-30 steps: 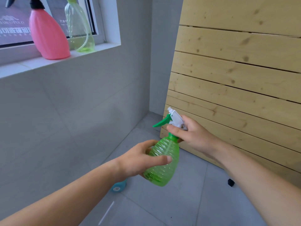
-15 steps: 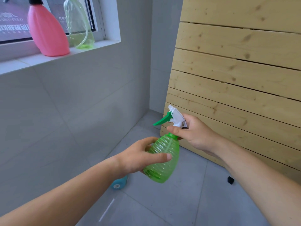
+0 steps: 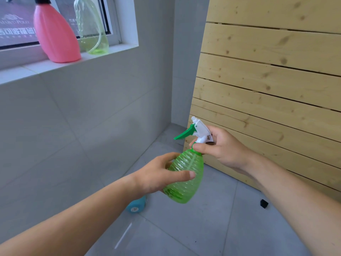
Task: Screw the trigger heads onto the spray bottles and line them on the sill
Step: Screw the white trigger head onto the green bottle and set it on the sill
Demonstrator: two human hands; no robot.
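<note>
Head cam, looking down into a tiled corner. Left hand [image 3: 156, 175] is wrapped around the belly of a ribbed green spray bottle [image 3: 186, 179], thumb across the front, fingers curled behind it. Right hand [image 3: 224, 147] has its thumb and fingers pinched at the neck, right under the white trigger head [image 3: 202, 131] that sits on top.

Bottle's held in mid-air, well below the sill [image 3: 55, 66] and off to its right, just in front of the wooden slat panel [image 3: 267, 85]. Its long axis is tipped a bit, base toward the camera and down-left, neck up and away. Nozzle and the green lever [image 3: 184, 133] point left, toward the grey wall under the sill.

Up on the sill there's a pink bottle [image 3: 57, 37] with a black head, and just to its right a pale clear green bottle [image 3: 92, 28] close to the window frame's corner, so the free ledge is all to the left of the pink one.

Down below the sill, a blue thing [image 3: 136, 205] lies on the floor, half hidden behind the left forearm, and a small black bit [image 3: 263, 203] sits by the panel's foot.
</note>
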